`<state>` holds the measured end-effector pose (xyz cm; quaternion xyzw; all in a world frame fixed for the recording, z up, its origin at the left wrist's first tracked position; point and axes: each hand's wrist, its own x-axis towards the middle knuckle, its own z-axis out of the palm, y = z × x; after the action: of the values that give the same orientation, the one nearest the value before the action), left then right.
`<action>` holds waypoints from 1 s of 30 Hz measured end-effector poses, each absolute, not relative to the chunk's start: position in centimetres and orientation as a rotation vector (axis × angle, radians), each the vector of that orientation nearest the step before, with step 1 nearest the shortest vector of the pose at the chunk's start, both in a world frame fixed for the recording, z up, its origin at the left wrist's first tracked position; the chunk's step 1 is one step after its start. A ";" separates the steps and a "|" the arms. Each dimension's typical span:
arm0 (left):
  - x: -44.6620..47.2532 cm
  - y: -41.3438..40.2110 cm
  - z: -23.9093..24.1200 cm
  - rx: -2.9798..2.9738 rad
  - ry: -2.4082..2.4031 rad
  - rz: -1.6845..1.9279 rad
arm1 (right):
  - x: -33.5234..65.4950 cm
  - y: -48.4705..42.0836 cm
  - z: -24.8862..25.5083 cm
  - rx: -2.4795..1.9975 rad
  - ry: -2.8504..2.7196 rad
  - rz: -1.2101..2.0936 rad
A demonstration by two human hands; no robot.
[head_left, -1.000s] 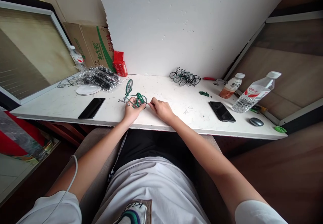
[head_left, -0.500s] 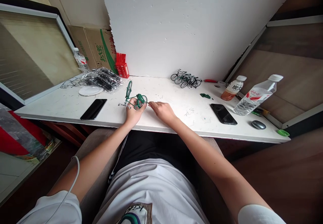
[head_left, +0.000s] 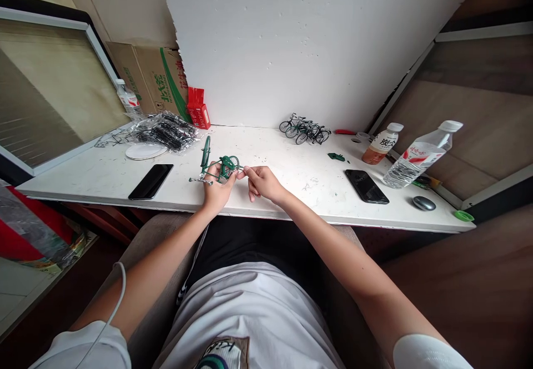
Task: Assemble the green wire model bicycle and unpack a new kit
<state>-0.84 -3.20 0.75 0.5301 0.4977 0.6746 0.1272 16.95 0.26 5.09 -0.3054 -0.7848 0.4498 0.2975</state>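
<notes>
A small green model bicycle (head_left: 228, 163) lies tilted in my left hand (head_left: 217, 192), whose fingers are wrapped round its frame. Its front wheel and handlebar point to the left, and the rear wheel faces right. My right hand (head_left: 263, 182) is at the rear end of the bicycle, thumb and forefinger pinched together there. Whether the pinch is on the bicycle's rear or on a small separate part is too small to tell. Both hands are just above the front part of the white table (head_left: 291, 191).
Several finished model bicycles (head_left: 305, 129) stand at the back. A green plastic piece (head_left: 336, 156), a phone (head_left: 366, 186), a mouse (head_left: 423, 203) and two bottles are on the right. Another phone (head_left: 150, 181) and bagged black parts (head_left: 164, 131) lie left.
The bicycle has turned slightly in my left hand. My right hand has rotated, its lower fingers now spread downward while thumb and forefinger stay at the rear end. The view has shifted slightly.
</notes>
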 end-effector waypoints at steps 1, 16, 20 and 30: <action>-0.9 -3.3 0.9 1.541 1.455 1.965 | 16.9 0.1 5.2 -0.811 -2.064 1.237; -1.1 -4.0 2.8 1.604 1.429 1.993 | 17.4 -0.9 6.5 -1.030 -2.503 -0.109; -1.2 -4.2 2.5 1.667 1.493 2.019 | 17.4 -0.8 6.1 -1.025 -2.463 0.023; -1.0 -4.3 2.2 1.710 1.547 2.042 | 17.0 0.1 5.3 -0.670 -2.132 0.888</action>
<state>-0.97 -4.33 2.18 0.5548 0.5022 0.6626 0.0308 17.04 0.15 5.31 -0.2601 -0.8270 0.3443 0.3603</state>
